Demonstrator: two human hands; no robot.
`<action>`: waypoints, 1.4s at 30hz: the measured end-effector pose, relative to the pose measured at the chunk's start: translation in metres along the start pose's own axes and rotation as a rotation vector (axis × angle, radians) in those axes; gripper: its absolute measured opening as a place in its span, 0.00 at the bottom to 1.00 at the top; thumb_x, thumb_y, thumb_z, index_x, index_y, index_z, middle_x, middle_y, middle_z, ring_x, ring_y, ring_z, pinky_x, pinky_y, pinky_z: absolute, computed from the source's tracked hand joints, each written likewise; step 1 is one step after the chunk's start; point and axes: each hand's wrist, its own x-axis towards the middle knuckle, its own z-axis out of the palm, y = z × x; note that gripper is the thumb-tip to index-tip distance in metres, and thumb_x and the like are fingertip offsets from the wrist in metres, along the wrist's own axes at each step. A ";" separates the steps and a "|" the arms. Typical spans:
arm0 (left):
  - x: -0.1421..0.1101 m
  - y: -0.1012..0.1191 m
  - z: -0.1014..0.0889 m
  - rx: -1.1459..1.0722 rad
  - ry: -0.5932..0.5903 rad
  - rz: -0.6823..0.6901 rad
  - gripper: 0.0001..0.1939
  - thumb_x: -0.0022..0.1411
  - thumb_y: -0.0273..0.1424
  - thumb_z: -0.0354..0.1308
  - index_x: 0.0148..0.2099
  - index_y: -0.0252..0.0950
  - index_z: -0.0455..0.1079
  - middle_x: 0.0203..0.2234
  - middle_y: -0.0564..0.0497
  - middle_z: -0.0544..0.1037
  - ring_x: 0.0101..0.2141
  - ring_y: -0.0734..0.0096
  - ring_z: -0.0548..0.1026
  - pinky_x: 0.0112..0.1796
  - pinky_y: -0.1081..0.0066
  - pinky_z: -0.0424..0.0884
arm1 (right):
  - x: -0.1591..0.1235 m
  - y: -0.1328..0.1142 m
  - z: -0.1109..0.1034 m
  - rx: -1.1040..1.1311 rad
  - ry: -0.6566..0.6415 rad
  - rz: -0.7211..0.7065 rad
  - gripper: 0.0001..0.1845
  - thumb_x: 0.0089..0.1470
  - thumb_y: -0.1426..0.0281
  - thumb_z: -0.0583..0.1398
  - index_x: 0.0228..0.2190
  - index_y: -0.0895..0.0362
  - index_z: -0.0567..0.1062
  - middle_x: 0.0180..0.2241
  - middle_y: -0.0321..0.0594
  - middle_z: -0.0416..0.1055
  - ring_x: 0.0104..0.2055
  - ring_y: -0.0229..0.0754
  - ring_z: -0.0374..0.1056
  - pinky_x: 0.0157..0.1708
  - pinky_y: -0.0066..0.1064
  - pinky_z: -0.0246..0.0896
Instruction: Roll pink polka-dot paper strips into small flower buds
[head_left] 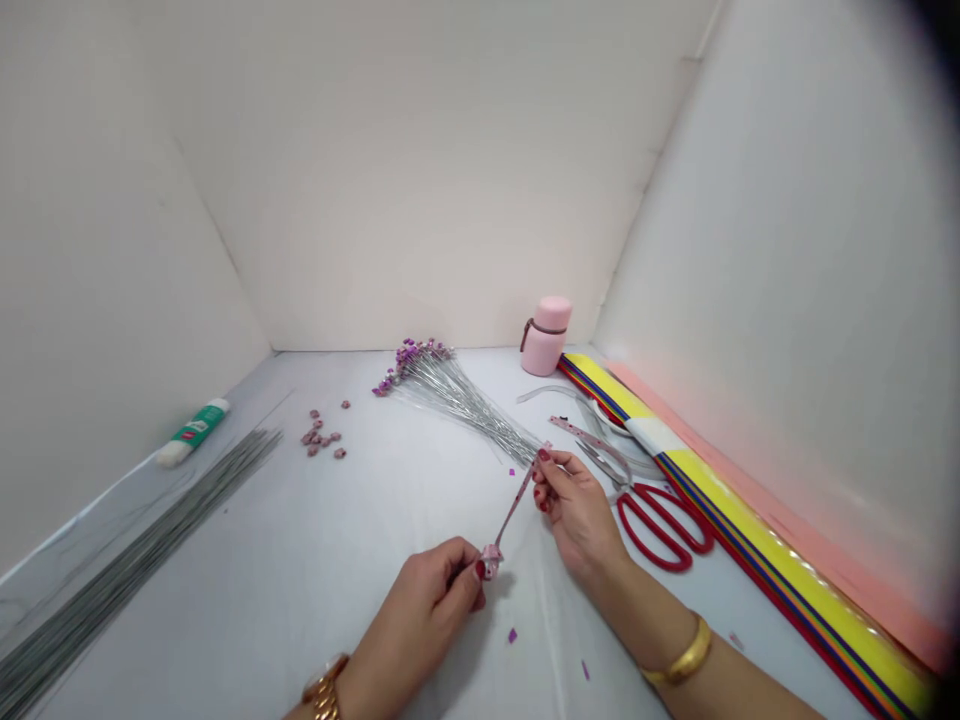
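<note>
My left hand (442, 590) is closed, pinching the looped or knotted end of a narrow pink patterned paper strip (514, 512) between thumb and index finger. From there the strip runs up taut to my right hand (581, 505), whose thumb and index finger pinch its far end. Just beyond my right fingertips lie the stem ends of a bunch of silvery wires (472, 405) topped with small purple and pink pieces. Red-handled scissors (656, 522) rest beside my right wrist, with another pink patterned strip (592, 437) by their blades.
Several small folded pink pieces (318, 438) lie left of centre. A bundle of grey wires (142, 560) and a glue stick (193, 432) are at left. At the back stands a pink bottle (546, 338). Coloured sheets (720, 505) line the right wall. Purple scraps (512, 635) lie nearby.
</note>
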 end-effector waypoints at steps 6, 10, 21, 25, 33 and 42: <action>0.000 -0.003 0.001 -0.081 0.061 -0.021 0.12 0.59 0.32 0.43 0.25 0.36 0.62 0.19 0.54 0.68 0.22 0.73 0.63 0.25 0.76 0.58 | -0.019 0.005 0.008 -0.123 -0.275 0.219 0.17 0.45 0.56 0.58 0.29 0.59 0.69 0.18 0.33 0.66 0.14 0.29 0.57 0.13 0.21 0.45; 0.001 -0.002 -0.001 -0.084 0.104 -0.005 0.13 0.59 0.32 0.43 0.25 0.36 0.62 0.19 0.53 0.68 0.24 0.71 0.65 0.26 0.76 0.60 | -0.035 0.010 0.017 -0.313 -0.510 0.235 0.17 0.44 0.57 0.59 0.23 0.60 0.69 0.13 0.29 0.60 0.13 0.28 0.53 0.14 0.21 0.43; 0.000 -0.001 -0.001 -0.031 0.191 0.011 0.12 0.60 0.33 0.43 0.28 0.37 0.63 0.20 0.54 0.69 0.23 0.72 0.65 0.26 0.77 0.59 | -0.036 0.013 0.021 -0.281 -0.463 0.188 0.16 0.43 0.60 0.61 0.19 0.60 0.67 0.14 0.31 0.63 0.15 0.29 0.56 0.17 0.22 0.49; -0.001 -0.001 0.000 0.024 0.158 0.038 0.13 0.61 0.31 0.41 0.27 0.37 0.62 0.20 0.54 0.68 0.23 0.72 0.65 0.26 0.77 0.58 | -0.034 0.012 0.021 -0.226 -0.415 0.170 0.14 0.45 0.62 0.60 0.21 0.60 0.68 0.16 0.32 0.65 0.16 0.29 0.56 0.18 0.21 0.49; -0.001 -0.002 0.003 -0.001 0.167 0.024 0.15 0.61 0.32 0.39 0.25 0.38 0.60 0.18 0.55 0.66 0.22 0.72 0.63 0.25 0.77 0.58 | -0.037 0.010 0.022 -0.260 -0.459 0.227 0.18 0.43 0.55 0.59 0.22 0.60 0.67 0.16 0.32 0.65 0.16 0.30 0.58 0.17 0.21 0.50; -0.001 0.002 -0.002 0.000 0.167 0.060 0.12 0.62 0.32 0.41 0.28 0.37 0.62 0.22 0.54 0.69 0.24 0.73 0.65 0.27 0.78 0.59 | -0.036 0.009 0.022 -0.262 -0.472 0.201 0.18 0.43 0.58 0.60 0.20 0.60 0.67 0.16 0.32 0.65 0.16 0.29 0.58 0.18 0.22 0.51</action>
